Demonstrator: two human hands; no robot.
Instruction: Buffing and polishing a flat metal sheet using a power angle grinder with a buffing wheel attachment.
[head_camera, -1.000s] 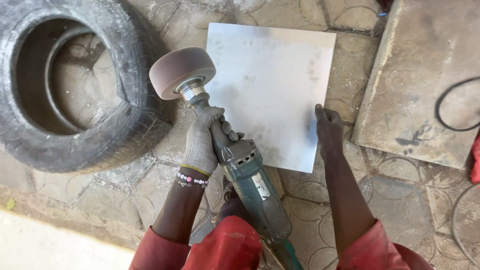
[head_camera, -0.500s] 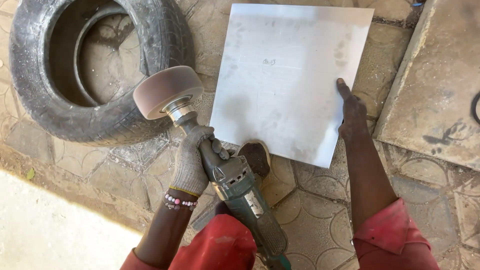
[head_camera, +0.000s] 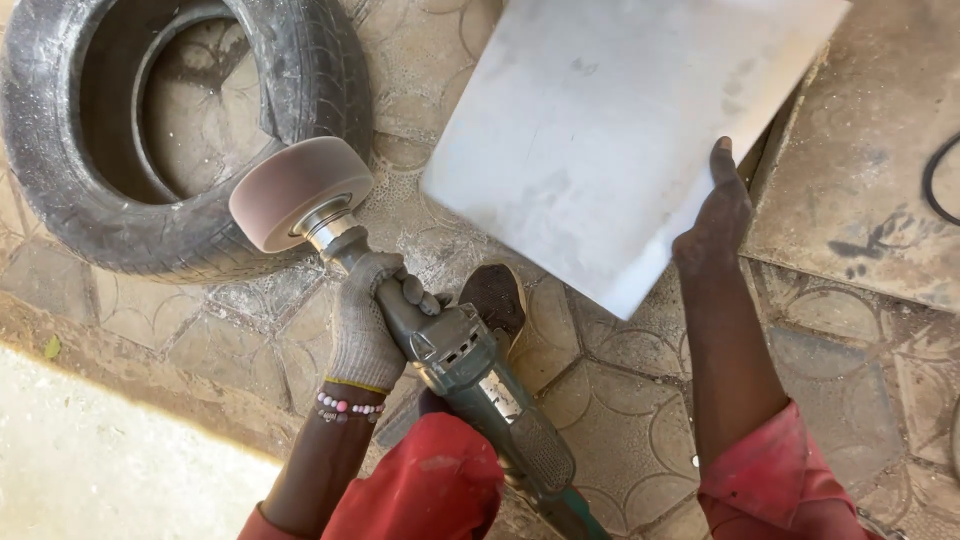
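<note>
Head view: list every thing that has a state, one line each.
Left hand: gloved, grip closed around the grinder neck.
Right hand: bare, resting on the sheet's edge.
Grinder: held, drum off the sheet.
Sanding drum: over the tyre's edge.
Metal sheet: lying skewed, dusty.
Tyre: lying flat.

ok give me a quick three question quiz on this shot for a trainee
1. True or false: the left hand wears a glove.
2. What does the right hand touch? A) the tyre B) the pale slab C) the cable
3. Fill in: the grinder's drum sits in front of the ____.

Key: 1 true. 2 B, it rests on the edge of the pale slab. 3 tyre.
</note>
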